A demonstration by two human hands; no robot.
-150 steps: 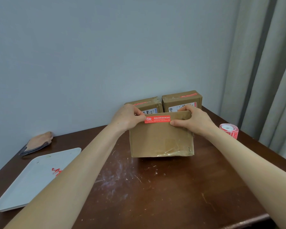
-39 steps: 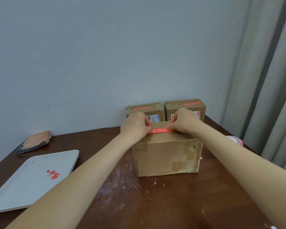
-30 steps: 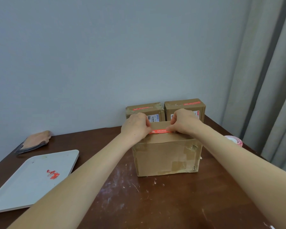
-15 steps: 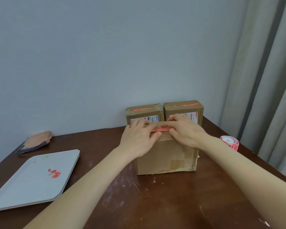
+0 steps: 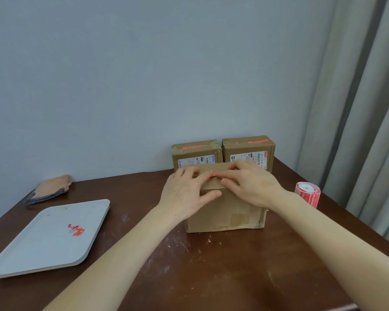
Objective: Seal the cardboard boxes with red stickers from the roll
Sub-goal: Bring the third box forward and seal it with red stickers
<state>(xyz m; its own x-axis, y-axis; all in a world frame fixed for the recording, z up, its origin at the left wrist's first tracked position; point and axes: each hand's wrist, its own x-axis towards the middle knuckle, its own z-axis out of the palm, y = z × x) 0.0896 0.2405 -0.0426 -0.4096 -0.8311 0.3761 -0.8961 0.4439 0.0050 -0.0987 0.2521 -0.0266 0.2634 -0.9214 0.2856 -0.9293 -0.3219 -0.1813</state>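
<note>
The left hand (image 5: 186,191) and right hand (image 5: 250,185) press flat, fingers straight, gripping nothing, on a red sticker (image 5: 213,174) lying left-to-right along the top of the centre-frame cardboard box (image 5: 225,214). The sticker roll (image 5: 307,194) stands at right, nearest the right hand.

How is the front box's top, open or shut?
Shut: front box top lies flat, left hand and right hand pressing red sticker down.

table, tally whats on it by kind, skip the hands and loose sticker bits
cardboard boxes: 3
sticker roll: 1
white tray: 1
folded cloth: 1
total: 6
</note>
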